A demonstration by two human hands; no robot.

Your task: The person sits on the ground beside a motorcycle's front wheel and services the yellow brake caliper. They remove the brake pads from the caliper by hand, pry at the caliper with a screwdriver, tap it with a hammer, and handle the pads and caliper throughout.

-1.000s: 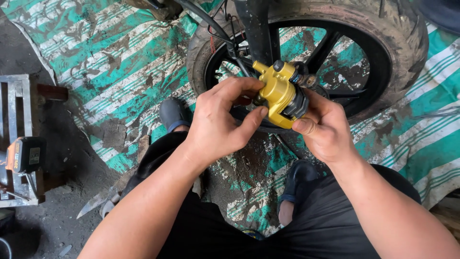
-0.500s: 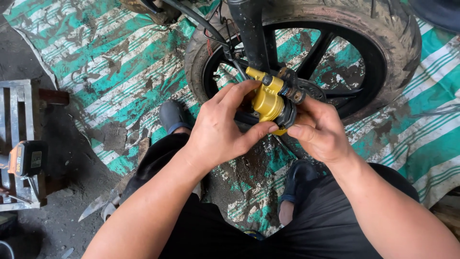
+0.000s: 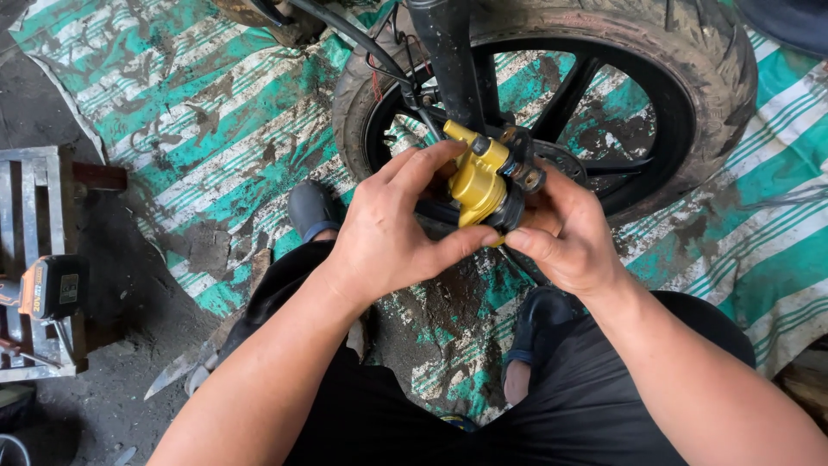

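Hands on yellow brake caliper at motorcycle wheel

Yellow brake caliper (image 3: 479, 179) held up between both hands, just in front of the black wheel (image 3: 552, 112), close beside the dark fork leg (image 3: 453, 60). Left hand (image 3: 388, 233) wrapped around the caliper's near side, fingers (image 3: 423, 164) curled over the top, thumb pressed along the underside. Right hand (image 3: 565, 229) cupped against the far side, fingers clenched on the dark fitting end of the caliper, thumb below. Black hose (image 3: 362, 39) running from the upper frame down toward the caliper. Worn tyre (image 3: 707, 69) standing on a green and white striped tarp (image 3: 172, 112), heavily smeared with dirt. Grey shoe (image 3: 312, 210) planted on the tarp left of the hands, dark shoe (image 3: 535, 324) below the right hand, black trousers across the lower frame. Metal rack (image 3: 34, 198) at the far left edge, well apart from the hands, with a yellow and black power tool (image 3: 47, 289) resting on it. Bare dusty ground (image 3: 112, 371) beside the tarp.
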